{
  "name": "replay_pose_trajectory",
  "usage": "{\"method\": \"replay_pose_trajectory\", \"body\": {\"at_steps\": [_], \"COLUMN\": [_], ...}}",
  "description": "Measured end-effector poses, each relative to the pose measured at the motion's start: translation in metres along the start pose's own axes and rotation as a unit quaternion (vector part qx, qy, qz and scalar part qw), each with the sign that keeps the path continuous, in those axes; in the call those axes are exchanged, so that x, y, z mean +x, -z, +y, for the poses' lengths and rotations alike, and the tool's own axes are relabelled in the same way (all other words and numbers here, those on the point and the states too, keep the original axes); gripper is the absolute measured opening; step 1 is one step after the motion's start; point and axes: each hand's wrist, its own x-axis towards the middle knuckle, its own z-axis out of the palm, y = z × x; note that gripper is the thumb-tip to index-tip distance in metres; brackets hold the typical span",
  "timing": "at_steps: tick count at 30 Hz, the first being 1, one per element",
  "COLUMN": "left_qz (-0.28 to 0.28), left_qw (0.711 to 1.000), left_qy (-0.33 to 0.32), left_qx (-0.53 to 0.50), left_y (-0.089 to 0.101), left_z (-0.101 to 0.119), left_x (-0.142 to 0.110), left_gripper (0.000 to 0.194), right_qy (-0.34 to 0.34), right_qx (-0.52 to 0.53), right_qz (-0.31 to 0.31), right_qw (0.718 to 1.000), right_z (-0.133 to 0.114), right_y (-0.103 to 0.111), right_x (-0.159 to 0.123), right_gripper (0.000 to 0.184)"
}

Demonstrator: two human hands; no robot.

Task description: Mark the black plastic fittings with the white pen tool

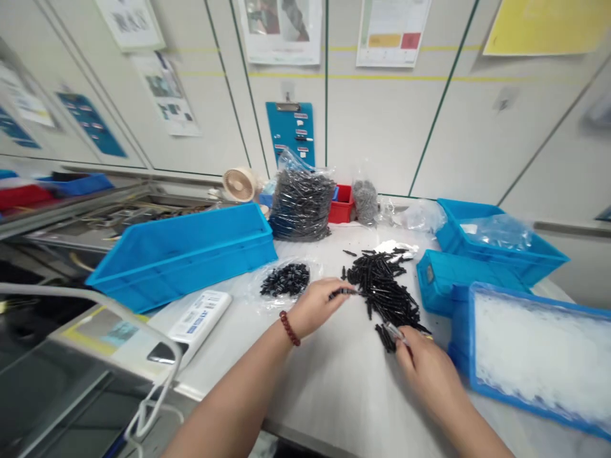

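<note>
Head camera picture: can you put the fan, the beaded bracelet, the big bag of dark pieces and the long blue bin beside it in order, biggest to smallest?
1. Long blue bin
2. Big bag of dark pieces
3. Fan
4. Beaded bracelet

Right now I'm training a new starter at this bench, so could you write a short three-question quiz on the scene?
1. True or false: the left hand has a red-brown beaded bracelet at its wrist.
2. Which is nearest the right hand? a) beige round fan; b) loose pile of slim black parts; c) red plastic bin.
3. Fill in: the white power strip-like box lies on the ____ side of the view.

Key: 1 true; 2 b; 3 left.
</note>
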Motion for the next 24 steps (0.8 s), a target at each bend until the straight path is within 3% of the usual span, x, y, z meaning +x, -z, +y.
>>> {"method": "replay_pose_trajectory", "body": {"at_steps": [2, 4, 7, 9, 12, 15, 18, 21, 24], "left_qz": [0.116, 0.191, 0.194, 0.183, 0.142, -0.009, -0.123, -0.145, -0.159], "left_qw": [0.987, 0.954, 0.904, 0.889, 0.925, 0.970, 0.958, 0.950, 0.954], "left_qy": [0.042, 0.120, 0.230, 0.240, 0.141, -0.029, -0.153, -0.176, -0.166], "left_qx": [0.102, 0.197, 0.305, 0.345, 0.325, 0.242, 0.211, 0.215, 0.193], "left_y": [0.019, 0.034, 0.047, 0.045, 0.022, -0.020, -0.059, -0.076, -0.072], "left_z": [-0.007, -0.013, -0.018, -0.018, -0.014, -0.004, 0.007, 0.013, 0.011], "left_x": [0.000, -0.003, -0.006, -0.005, -0.003, -0.002, -0.004, -0.006, -0.005], "left_gripper": [0.022, 0.022, 0.022, 0.024, 0.021, 0.023, 0.022, 0.022, 0.020], "right_qy": [0.024, 0.040, 0.049, 0.047, 0.032, 0.013, -0.003, -0.005, 0.005], "right_qx": [0.018, 0.022, 0.020, 0.018, 0.013, 0.020, 0.033, 0.037, 0.043], "right_qz": [0.035, 0.048, 0.051, 0.056, 0.068, 0.083, 0.088, 0.070, 0.041], "right_qw": [0.999, 0.998, 0.997, 0.997, 0.997, 0.996, 0.996, 0.997, 0.998], "right_z": [0.006, 0.011, 0.013, 0.012, 0.009, 0.007, 0.006, 0.005, 0.003], "right_y": [-0.007, -0.013, -0.016, -0.015, -0.010, -0.006, -0.003, -0.001, -0.001], "right_x": [0.001, 0.002, 0.002, 0.001, 0.001, 0.002, 0.001, 0.001, 0.001], "right_gripper": [0.025, 0.030, 0.033, 0.034, 0.034, 0.034, 0.036, 0.040, 0.042]}}
